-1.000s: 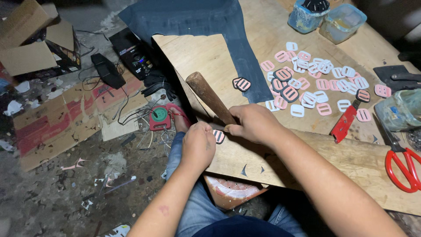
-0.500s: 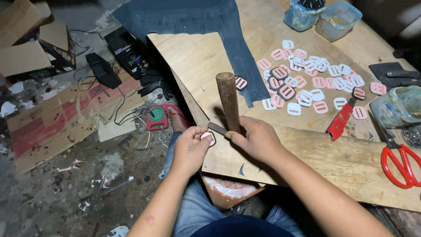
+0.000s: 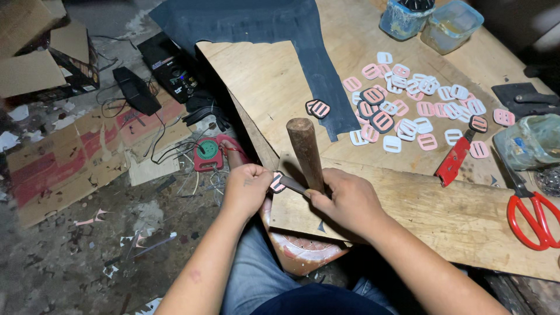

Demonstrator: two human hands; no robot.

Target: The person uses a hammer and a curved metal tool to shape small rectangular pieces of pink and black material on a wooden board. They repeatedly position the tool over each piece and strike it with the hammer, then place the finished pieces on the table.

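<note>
At the near edge of the wooden surface (image 3: 455, 216), the left hand (image 3: 248, 188) pinches a small pink slotted buckle (image 3: 277, 182) against the board, while the right hand (image 3: 348, 201) is clenched around a wooden-handled tool (image 3: 306, 153) whose metal tip bears on the buckle. The step looks like pressing or prying at that piece; any next move calls for a steady hold and controlled force. Farther off lie a red utility knife (image 3: 454, 160), red scissors (image 3: 534, 213) and a heap of pink and white buckles (image 3: 417, 105).

Wooden handle (image 3: 305, 153) in right hand (image 3: 347, 200) swings from a leftward lean to near upright over 1.0 s. Left hand (image 3: 248, 188) shifts slightly, now pinching pink buckle (image 3: 276, 182) against the thin metal tool (image 3: 293, 186) at bench (image 3: 443, 216) edge.
</note>
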